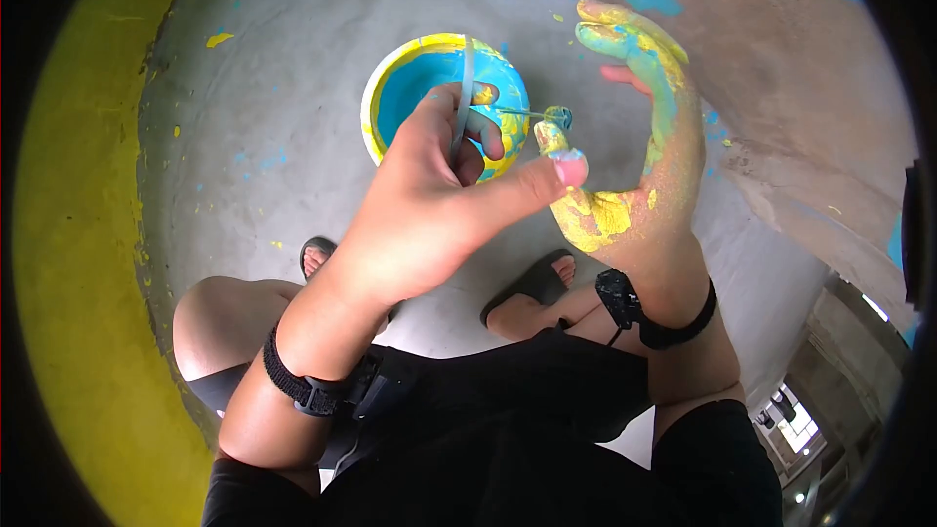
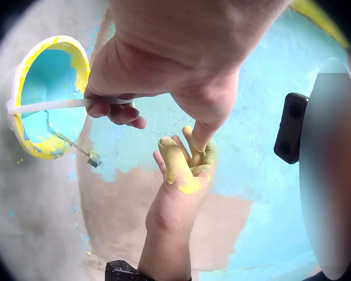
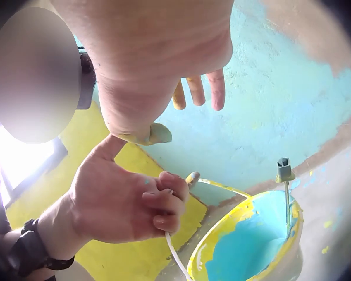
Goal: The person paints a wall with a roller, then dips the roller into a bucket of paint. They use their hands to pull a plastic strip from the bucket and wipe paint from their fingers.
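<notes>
The white handle (image 1: 467,88) of a paint bucket (image 1: 372,102) is gripped in the curled fingers of my left hand (image 1: 415,200). Blue paint coats the bucket's inside and yellow is smeared round its rim. My right hand (image 1: 644,166), spotted with yellow and blue paint, holds nothing, its fingers raised and bent gently. The left thumb (image 1: 561,171) reaches out to the base of the right thumb and forefinger; in the left wrist view its tip overlaps the painted right fingers (image 2: 174,161). A thin metal rod with a square, paint-caked end (image 3: 284,170) leans out of the bucket.
A surface partly painted light blue (image 2: 263,199), with bare brown patches, curves along the right. To the left is a yellow-painted surface (image 1: 78,234). Paint specks dot the grey floor (image 1: 273,78). The person's sandalled feet (image 1: 532,293) are below the hands.
</notes>
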{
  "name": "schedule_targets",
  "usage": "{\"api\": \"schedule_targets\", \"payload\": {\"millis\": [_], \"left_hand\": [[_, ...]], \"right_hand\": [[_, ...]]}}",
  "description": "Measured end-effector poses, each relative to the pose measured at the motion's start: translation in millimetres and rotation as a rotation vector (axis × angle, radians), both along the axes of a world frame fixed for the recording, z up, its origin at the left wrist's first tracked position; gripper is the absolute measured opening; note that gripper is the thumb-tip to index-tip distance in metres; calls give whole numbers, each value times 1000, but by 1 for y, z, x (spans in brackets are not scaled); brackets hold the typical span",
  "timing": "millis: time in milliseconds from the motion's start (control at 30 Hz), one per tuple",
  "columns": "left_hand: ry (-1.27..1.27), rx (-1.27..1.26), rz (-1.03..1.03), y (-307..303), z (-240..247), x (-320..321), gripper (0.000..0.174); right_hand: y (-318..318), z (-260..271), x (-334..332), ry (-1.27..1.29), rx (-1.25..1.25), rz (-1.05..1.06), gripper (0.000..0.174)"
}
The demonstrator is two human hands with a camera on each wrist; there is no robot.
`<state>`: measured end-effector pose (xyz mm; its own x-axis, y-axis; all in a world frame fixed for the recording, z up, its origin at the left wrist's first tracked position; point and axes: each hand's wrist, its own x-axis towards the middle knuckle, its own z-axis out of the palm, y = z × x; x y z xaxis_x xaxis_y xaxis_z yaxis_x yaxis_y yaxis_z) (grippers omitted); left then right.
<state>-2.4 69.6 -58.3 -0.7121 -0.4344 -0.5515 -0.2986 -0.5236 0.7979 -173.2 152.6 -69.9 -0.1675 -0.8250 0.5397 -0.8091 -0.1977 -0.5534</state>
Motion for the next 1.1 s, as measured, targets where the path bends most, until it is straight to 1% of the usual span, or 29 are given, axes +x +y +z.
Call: {"api": "schedule_targets", "payload": {"millis": [133,200,333,433,500,533,600,633,667,733,767,833,867,933,1033,1100], "left_hand": [[59,-9,37,4,-9,0,59],[-4,-40,-23,2,-4,2,60],[19,-39,-18,2,-5,4,59],[22,-77,-45,2,-5,4,56],[-7,-52,-3,3,-6,3,52],[-8,-51,-4,4,-8,2,52],[75,-87,207,5,-12,-3,42],[91,-41,255,4,-8,-5,38],[90,-39,254,3,-7,-4,38],[33,-40,141,0,-6,0,49],[33,-42,143,0,-5,0,49],[10,-19,80,2,-1,1,53],[10,-18,82,4,-2,2,53],[58,-124,52,8,-7,2,59],[96,-164,41,8,-10,3,64],[69,-160,27,7,-8,5,62]], "right_hand": [[4,1,-2,7,22,-21,63],[9,3,-3,-39,91,-23,75],[13,2,-4,-61,93,-32,77],[14,0,-4,-30,117,-47,77],[11,-5,-5,-48,25,-54,69],[11,-4,-4,-49,26,-56,69],[11,-1,-2,-74,105,-26,75],[11,-2,-1,-75,107,-28,75],[11,-4,-1,-78,84,-48,72],[10,-6,-1,-80,57,-65,69],[9,-6,-2,-85,51,-54,69],[8,-6,-2,-92,44,-42,69],[8,-6,-1,-106,47,-29,69],[7,-7,0,-123,51,-16,69],[7,-8,2,-138,66,-28,68],[6,-6,1,-90,65,1,69]]}}
